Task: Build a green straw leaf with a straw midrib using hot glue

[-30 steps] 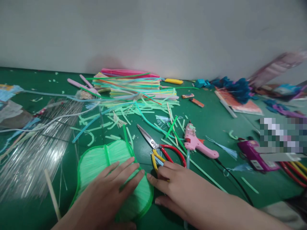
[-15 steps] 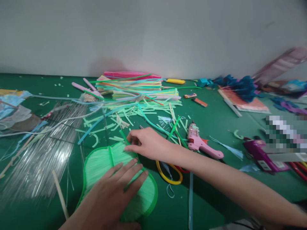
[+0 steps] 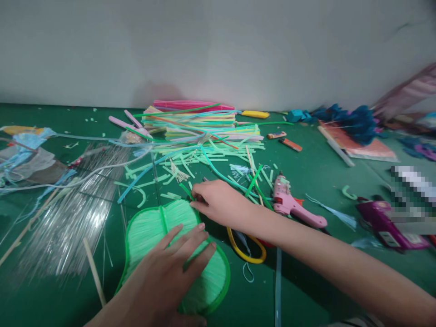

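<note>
A pale green, rounded fan-like piece (image 3: 146,231) with a bright green rim lies on the dark green table. My left hand (image 3: 170,268) rests over its lower part, fingers spread, holding nothing. At the piece's upper right edge my right hand (image 3: 213,200) pinches a bright green strip (image 3: 185,190), whose free end sticks out up and left past the fingertips. Beside the right wrist are the yellow handles of scissors (image 3: 250,260), partly hidden by the forearm.
Behind lie bundles of coloured strips (image 3: 190,120) and green offcuts. Clear thin rods (image 3: 78,218) spread at the left, near a wooden stick (image 3: 94,272). At the right are a pink glue gun (image 3: 296,209), a purple device (image 3: 384,222), lighters (image 3: 290,145) and dark blue petals (image 3: 357,125).
The whole view has shifted, so most things appear slightly farther right. My right hand has drawn slightly away from my left fingers, still pinching the strip; my left hand remains spread on the piece.
</note>
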Demonstrator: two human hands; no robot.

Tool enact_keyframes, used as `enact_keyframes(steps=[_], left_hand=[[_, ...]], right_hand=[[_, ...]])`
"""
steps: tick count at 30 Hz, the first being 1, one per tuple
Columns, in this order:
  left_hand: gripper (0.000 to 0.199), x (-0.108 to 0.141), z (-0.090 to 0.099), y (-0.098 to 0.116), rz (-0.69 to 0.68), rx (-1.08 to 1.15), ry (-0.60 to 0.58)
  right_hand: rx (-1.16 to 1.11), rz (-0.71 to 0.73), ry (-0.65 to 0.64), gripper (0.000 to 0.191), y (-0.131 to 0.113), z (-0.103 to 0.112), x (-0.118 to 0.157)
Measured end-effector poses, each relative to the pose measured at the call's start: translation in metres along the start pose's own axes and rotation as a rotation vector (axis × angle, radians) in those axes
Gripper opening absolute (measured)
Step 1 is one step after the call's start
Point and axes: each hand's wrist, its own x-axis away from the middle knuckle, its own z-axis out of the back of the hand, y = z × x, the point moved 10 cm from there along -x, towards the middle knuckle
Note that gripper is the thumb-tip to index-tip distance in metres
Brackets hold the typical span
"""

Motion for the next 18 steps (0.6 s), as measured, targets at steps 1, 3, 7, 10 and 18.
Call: enact_keyframes(steps=[1, 3, 7, 10, 18], left_hand=[[0.105, -0.001, 0.000, 0.000, 0.002, -0.009, -0.011], [0.106, -0.001, -0.001, 0.000, 0.000, -0.015, -0.018], [0.118, -0.001, -0.003, -0.001, -0.024, -0.007, 0.017], [0.118, -0.002, -0.007, -0.003, -0.012, -0.019, -0.021], [0.112, -0.005, 0.003, 0.002, 0.011, 0.008, -0.055]], right_hand=[[0.012, 0.006, -0.004, 0.009, -0.001, 0.000, 0.000], [0.031, 0.018, -0.012, 0.009, -0.004, 0.000, -0.002], [0.050, 0.068, -0.023, 0.012, -0.011, -0.004, -0.004], [0.050, 0.121, -0.027, 0.019, -0.014, -0.011, -0.004], [0.093, 0.197, -0.055, 0.042, -0.022, -0.020, -0.001]])
